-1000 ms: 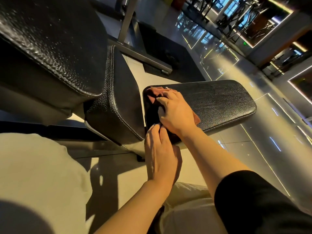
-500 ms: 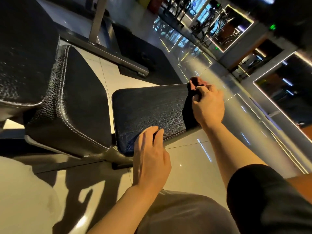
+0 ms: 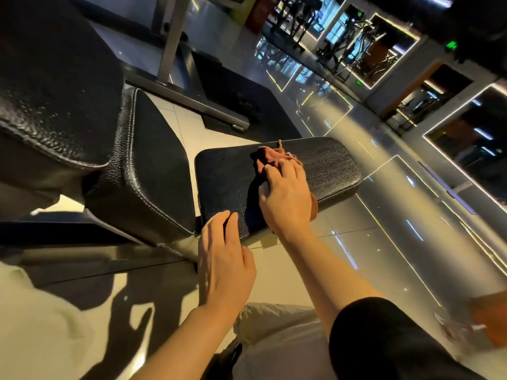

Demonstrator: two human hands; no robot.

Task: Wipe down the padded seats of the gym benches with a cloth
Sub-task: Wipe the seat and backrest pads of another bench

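A black padded bench seat (image 3: 332, 165) lies flat in the middle of the view. My right hand (image 3: 285, 196) presses a reddish-brown cloth (image 3: 270, 157) onto the middle of this seat, fingers spread over the cloth. The cloth bunches out beyond my fingertips and a bit shows under my wrist. My left hand (image 3: 222, 259) rests with straight fingers on the seat's near edge and holds nothing. A second black pad (image 3: 153, 171) tilts up just left of the seat, and a large black backrest pad (image 3: 52, 86) fills the upper left.
A grey metal frame bar (image 3: 189, 102) and upright post run behind the bench over a dark floor mat (image 3: 244, 105). Glossy tiled floor (image 3: 384, 242) spreads to the right. Gym machines stand far back. An orange object (image 3: 488, 319) sits blurred at the lower right.
My right hand has drawn the cloth back from the seat's far end to its middle, after sweeping outward from the near end. The left hand has stayed on the near edge.
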